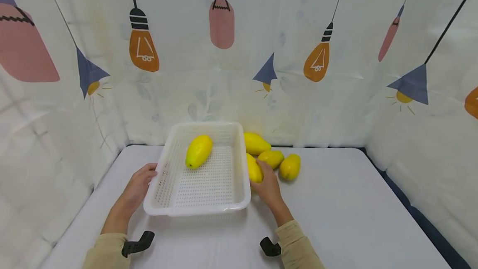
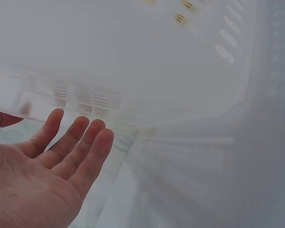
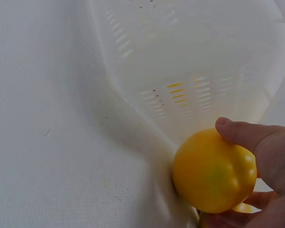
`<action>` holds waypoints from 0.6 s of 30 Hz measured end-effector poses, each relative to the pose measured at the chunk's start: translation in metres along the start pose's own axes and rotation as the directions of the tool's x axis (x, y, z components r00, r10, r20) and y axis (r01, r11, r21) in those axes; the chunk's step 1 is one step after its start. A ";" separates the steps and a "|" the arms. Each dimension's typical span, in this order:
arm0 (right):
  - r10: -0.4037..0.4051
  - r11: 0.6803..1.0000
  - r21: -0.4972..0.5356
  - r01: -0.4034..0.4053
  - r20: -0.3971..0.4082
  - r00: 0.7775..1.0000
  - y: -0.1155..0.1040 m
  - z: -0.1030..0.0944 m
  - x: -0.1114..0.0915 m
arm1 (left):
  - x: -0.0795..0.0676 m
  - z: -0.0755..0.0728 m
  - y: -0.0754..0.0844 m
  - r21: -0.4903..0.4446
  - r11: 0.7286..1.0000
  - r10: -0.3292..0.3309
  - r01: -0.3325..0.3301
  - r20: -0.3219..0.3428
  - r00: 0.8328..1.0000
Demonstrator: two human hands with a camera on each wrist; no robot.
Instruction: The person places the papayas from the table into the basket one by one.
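A white perforated plastic basket (image 1: 203, 194) stands in the middle, with one oblong yellow fruit (image 1: 199, 152), greenish at its tip, lying inside. My left hand (image 1: 136, 188) is at the basket's left side; its fingers (image 2: 88, 156) are nearly straight, tips right at the rim, spread apart from the thumb. Beside the basket's right wall, my right hand (image 1: 268, 185) grips another yellow fruit (image 3: 213, 171) between thumb and fingers. That fruit has a softly lobed end with a faint green patch. In the head view the basket rim and hand cover part of it.
Three more yellow fruits lie right of the basket: one at the back (image 1: 255, 143), one in the middle (image 1: 271, 159) and one farthest right (image 1: 290, 167). A white table (image 1: 354, 202) carries everything. A lamp-printed curtain (image 1: 239, 82) hangs behind and along both sides.
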State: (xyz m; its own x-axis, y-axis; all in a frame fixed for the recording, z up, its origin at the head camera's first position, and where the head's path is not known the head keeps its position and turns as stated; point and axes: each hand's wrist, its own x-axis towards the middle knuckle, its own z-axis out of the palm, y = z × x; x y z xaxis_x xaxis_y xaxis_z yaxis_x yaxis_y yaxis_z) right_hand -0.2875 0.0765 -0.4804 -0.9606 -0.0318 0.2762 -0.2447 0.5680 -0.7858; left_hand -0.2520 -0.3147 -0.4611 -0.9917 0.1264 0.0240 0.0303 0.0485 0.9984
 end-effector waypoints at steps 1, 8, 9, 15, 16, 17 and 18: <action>-0.004 1.000 -0.001 0.004 0.000 1.000 0.000 0.000 0.000 | 0.000 0.000 0.000 0.003 1.000 0.001 -0.001 0.001 1.000; 0.012 1.000 -0.011 -0.012 0.016 1.000 0.000 0.001 0.001 | 0.001 -0.002 -0.001 0.024 1.000 -0.006 0.006 0.000 1.000; 0.013 1.000 -0.013 -0.013 0.018 1.000 0.000 0.001 0.001 | 0.001 -0.002 -0.001 0.027 1.000 -0.009 0.009 -0.003 1.000; 0.021 1.000 -0.020 -0.020 0.026 0.999 0.000 0.001 0.001 | 0.002 -0.002 0.000 0.034 0.999 -0.015 0.015 -0.006 1.000; 0.022 1.000 -0.018 -0.022 0.027 0.999 0.000 0.001 0.001 | 0.002 -0.002 0.000 0.032 0.999 -0.013 0.013 -0.003 1.000; 0.023 1.000 -0.013 -0.023 0.028 0.999 0.000 0.001 0.001 | 0.002 -0.002 -0.001 0.025 1.000 -0.011 0.011 0.000 1.000; 0.023 1.000 -0.013 -0.023 0.027 0.999 0.000 0.001 0.001 | 0.002 -0.002 -0.001 0.023 1.000 -0.008 0.007 0.002 1.000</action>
State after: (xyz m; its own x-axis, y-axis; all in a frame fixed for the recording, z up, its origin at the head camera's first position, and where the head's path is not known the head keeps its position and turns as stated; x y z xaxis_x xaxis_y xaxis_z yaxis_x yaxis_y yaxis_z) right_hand -0.2892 0.0755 -0.4811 -0.9692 -0.0412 0.2427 -0.2211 0.5791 -0.7847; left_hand -0.2541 -0.3162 -0.4616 -0.9916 0.1280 0.0164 0.0257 0.0719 0.9971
